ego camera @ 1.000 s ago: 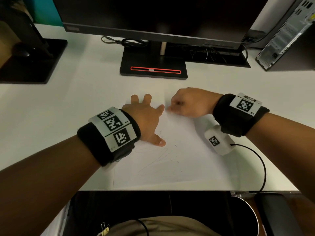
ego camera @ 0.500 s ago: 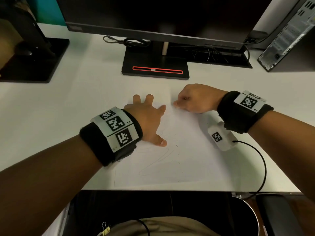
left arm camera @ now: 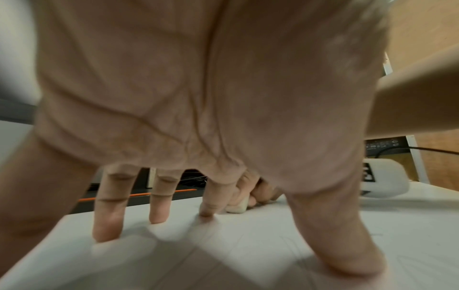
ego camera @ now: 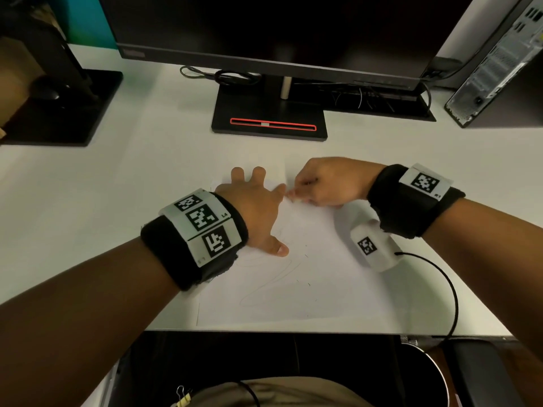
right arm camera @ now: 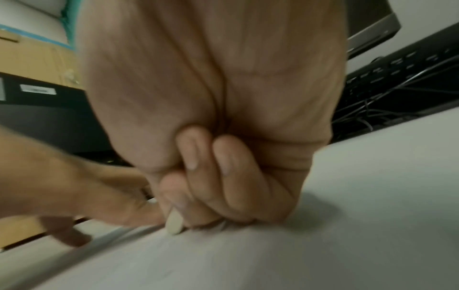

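Note:
A white sheet of paper [ego camera: 293,289] with faint pencil scribbles lies on the white desk [ego camera: 88,201] near its front edge. My left hand [ego camera: 255,207] presses flat on the sheet's upper left part, fingers spread [left arm camera: 106,225]. My right hand [ego camera: 323,183] is fisted just right of it, at the sheet's top edge. It pinches a small white eraser [right arm camera: 174,223], whose tip touches the paper beside my left forefinger [left arm camera: 208,210]. The eraser [left arm camera: 237,208] also shows in the left wrist view, behind that forefinger.
A black monitor [ego camera: 264,30] on a stand [ego camera: 269,118] is straight ahead. A second black stand [ego camera: 58,107] is at the far left, a computer tower [ego camera: 496,60] at the far right. A cable [ego camera: 449,289] trails off the front edge toward a bin [ego camera: 420,374].
My right hand slid a little up and to the right with the eraser, then came back down against my left forefinger. The left hand stayed pressed on the paper.

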### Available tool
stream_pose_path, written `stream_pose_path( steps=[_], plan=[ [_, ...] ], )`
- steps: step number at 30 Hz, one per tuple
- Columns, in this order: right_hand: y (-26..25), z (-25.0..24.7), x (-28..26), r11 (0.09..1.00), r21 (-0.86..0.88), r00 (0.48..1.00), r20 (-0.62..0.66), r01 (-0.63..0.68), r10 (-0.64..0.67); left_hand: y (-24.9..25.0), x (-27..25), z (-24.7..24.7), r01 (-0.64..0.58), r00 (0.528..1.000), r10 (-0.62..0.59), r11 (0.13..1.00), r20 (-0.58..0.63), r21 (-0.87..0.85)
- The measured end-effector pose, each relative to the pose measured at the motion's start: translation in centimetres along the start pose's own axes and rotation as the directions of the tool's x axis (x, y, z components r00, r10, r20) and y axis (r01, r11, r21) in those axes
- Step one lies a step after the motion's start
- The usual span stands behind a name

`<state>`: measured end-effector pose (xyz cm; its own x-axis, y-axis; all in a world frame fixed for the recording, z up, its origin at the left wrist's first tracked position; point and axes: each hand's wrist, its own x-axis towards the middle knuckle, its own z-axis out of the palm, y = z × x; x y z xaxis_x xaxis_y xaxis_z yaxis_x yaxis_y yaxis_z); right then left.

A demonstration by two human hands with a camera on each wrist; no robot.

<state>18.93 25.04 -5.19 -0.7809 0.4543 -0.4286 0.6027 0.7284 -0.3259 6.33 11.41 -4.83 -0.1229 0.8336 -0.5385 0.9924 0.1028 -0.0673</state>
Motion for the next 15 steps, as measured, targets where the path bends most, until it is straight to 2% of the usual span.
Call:
stream_pose_path(
  steps=[4, 6, 8, 12, 13, 15],
  plan=[
    [0.0, -0.4, 0.3, 0.997, -0.078, 0.994, -0.111, -0.006, -0.003, 0.0, 0.0, 0.1, 0.017, 1.0, -0.017, 1.0, -0.004, 0.006],
    [-0.5, 0.4, 0.2, 0.995, -0.091, 0.997, -0.059, 0.045, -0.051, -0.1, 0.0, 0.2, 0.017, 1.0, -0.017, 1.0, -0.009, 0.007],
    [-0.6, 0.4, 0.0, 0.998, -0.056, 0.999, 0.006, 0.038, -0.038, -0.1, 0.1, 0.1, 0.016, 1.0, -0.015, 1.0, -0.014, 0.019],
    [-0.1, -0.5, 0.4, 0.997, -0.072, 0.996, -0.094, -0.006, 0.0, 0.0, 0.0, 0.2, 0.019, 1.0, -0.018, 0.999, -0.025, 0.042],
    [-0.3, -0.1, 0.3, 0.996, -0.084, 0.995, -0.097, 0.012, -0.02, 0.0, 0.0, 0.2, 0.02, 0.999, -0.019, 0.999, -0.029, 0.045],
    [-0.9, 0.7, 0.1, 0.995, -0.084, 0.998, -0.019, 0.06, -0.062, -0.2, 0.0, 0.3, 0.015, 0.999, -0.014, 0.999, -0.037, 0.04]
  ],
)
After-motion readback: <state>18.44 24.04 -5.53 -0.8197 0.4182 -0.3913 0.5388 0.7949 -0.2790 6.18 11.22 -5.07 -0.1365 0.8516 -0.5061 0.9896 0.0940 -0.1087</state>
